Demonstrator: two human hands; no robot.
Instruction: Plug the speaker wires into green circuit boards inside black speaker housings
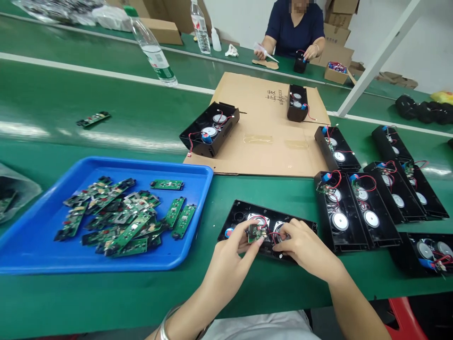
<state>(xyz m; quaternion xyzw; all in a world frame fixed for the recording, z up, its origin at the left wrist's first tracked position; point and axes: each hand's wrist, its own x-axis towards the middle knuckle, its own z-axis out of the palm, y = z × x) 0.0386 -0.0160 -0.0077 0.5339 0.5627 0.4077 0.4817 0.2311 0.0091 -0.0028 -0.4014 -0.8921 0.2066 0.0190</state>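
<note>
A black speaker housing (240, 210) lies in front of me, with round speakers and a blue battery (229, 232) inside. Over it, my left hand (233, 250) pinches a small green circuit board (255, 233) between thumb and fingers. My right hand (300, 243) is closed at the board's right side, above a speaker, its fingertips on thin red and black wires (272, 233). A small white plug (281, 256) hangs below those fingertips. Exactly what the right fingertips grip is partly hidden.
On the left a blue tray (201, 208) holds a heap of circuit boards (130, 222). Several speaker housings (341, 217) stand at the right. Cardboard (262, 151) with two housings lies ahead. A water bottle (154, 54) stands behind. Across the bench a person (295, 28) handles a black part.
</note>
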